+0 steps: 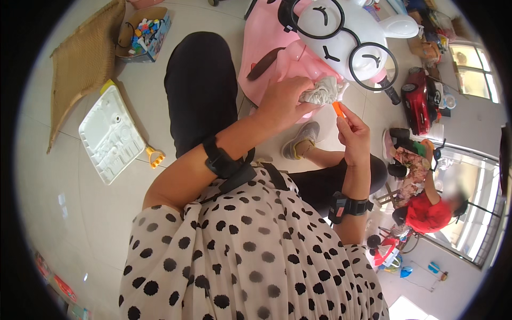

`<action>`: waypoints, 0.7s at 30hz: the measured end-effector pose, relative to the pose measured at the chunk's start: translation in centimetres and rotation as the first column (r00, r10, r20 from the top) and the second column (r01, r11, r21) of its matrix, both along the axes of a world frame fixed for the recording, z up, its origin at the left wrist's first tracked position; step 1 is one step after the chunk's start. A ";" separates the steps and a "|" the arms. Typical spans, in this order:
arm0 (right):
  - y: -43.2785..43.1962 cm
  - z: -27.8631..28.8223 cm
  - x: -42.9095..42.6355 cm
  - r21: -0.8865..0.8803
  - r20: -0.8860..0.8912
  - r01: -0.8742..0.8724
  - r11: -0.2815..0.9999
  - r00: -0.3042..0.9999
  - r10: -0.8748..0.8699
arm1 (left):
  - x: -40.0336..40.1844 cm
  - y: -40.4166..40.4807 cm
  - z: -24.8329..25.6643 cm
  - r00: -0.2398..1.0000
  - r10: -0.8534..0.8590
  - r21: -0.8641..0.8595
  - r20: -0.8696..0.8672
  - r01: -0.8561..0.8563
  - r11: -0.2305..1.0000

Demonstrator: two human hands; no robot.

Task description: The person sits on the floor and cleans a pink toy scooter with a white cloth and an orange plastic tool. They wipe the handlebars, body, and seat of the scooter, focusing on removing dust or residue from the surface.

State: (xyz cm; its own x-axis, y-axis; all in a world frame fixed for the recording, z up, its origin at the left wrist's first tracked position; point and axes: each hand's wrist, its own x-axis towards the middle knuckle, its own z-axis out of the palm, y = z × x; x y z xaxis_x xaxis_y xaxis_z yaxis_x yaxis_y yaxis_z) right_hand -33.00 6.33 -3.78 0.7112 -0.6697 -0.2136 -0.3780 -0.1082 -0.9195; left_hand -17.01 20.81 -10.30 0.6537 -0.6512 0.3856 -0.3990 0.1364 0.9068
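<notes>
My left hand [285, 96] holds a crumpled off-white cloth [323, 91]. Between the thumb and fingers of my right hand [355, 138] is the orange handle [338, 109] of a small tool. Its far end lies against or behind the cloth, so I cannot tell what kind of tool it is. Just beyond both hands sits a large pink and white plastic animal figure [264, 44], which looks like a child's ride-on toy. Its white head [332, 28] wears round black glasses frames [354, 38]. A dark brown piece [265, 64] lies across its pink body.
On the tiled floor at left are a woven mat [82, 64], a box of toy bricks [150, 34], a white plastic tray [112, 132] and a yellow toy rake head [155, 157]. A red toy car [417, 100] stands at right. Another person in red [428, 212] sits near the window.
</notes>
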 end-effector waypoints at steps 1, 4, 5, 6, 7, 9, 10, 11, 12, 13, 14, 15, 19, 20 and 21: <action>0.1 -0.1 -0.2 0.007 0.004 -0.001 1.000 1.000 0.001 | -0.2 0.3 0.1 0.997 -0.034 -0.008 -0.071 0.033 0.999; 0.2 0.1 -0.3 -0.019 0.008 0.028 0.999 1.000 -0.028 | -0.5 1.4 0.1 0.995 -0.083 0.084 -0.052 0.087 0.993; 0.2 0.2 -0.3 -0.031 0.011 0.051 0.998 0.999 -0.051 | -0.6 1.6 -0.1 0.998 -0.053 0.081 -0.035 0.055 0.995; 0.0 0.3 -0.2 -0.042 0.019 0.075 0.996 0.997 -0.075 | -0.6 1.7 -0.1 1.000 -0.023 0.077 -0.015 0.024 0.997; -0.1 0.3 -0.1 -0.054 0.026 0.101 0.993 0.995 -0.099 | -0.6 1.8 -0.1 1.000 0.006 0.072 0.006 -0.007 0.997; -0.6 0.3 0.1 -0.142 0.012 0.164 0.976 0.986 -0.164 | 0.3 2.0 0.2 0.988 0.120 0.081 -0.097 -0.112 0.990; -0.9 0.3 0.2 -0.186 0.006 0.197 0.963 0.980 -0.199 | 0.8 1.8 0.6 0.974 0.174 0.089 -0.148 -0.162 0.983; -1.2 0.3 0.4 -0.203 0.001 0.206 0.957 0.978 -0.210 | 1.2 1.4 1.0 0.963 0.211 0.057 -0.171 -0.204 0.977; -1.4 0.2 0.8 -0.216 -0.005 0.209 0.954 0.977 -0.215 | 1.8 1.0 1.2 0.948 0.253 0.028 -0.194 -0.252 0.967; -1.6 0.1 1.1 -0.229 -0.012 0.212 0.950 0.975 -0.221 | 2.3 0.6 1.5 0.931 0.292 0.001 -0.219 -0.299 0.954; -1.7 0.1 1.4 -0.241 -0.017 0.208 0.948 0.976 -0.218 | 2.8 -0.1 1.8 0.919 0.304 0.019 -0.252 -0.310 0.951; -1.7 0.1 2.1 -0.253 -0.023 0.197 0.947 0.977 -0.210 | 3.1 -0.9 1.4 0.924 0.340 0.030 -0.177 -0.340 0.940; -1.4 0.0 2.6 -0.392 -0.046 0.156 0.907 0.981 -0.188 | 3.1 -2.7 0.5 0.822 0.470 0.111 0.323 -0.526 0.844; -0.9 0.3 2.2 -0.446 -0.064 0.146 0.883 0.979 -0.194 | 2.9 -2.7 0.5 0.735 0.475 0.121 0.484 -0.594 0.795; -0.5 0.4 1.7 -0.437 -0.060 0.127 0.890 0.984 -0.169 | 3.2 -2.7 0.2 0.778 0.469 0.131 0.418 -0.562 0.817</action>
State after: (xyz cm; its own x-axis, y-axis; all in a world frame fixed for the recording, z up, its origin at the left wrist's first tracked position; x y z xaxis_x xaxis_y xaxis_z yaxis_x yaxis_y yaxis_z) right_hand -31.26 5.87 -3.40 0.5876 -0.8070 0.0586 -0.5028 -0.4209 -0.7550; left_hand -13.86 18.07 -10.13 0.7670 -0.3549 0.5346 -0.6408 -0.3809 0.6665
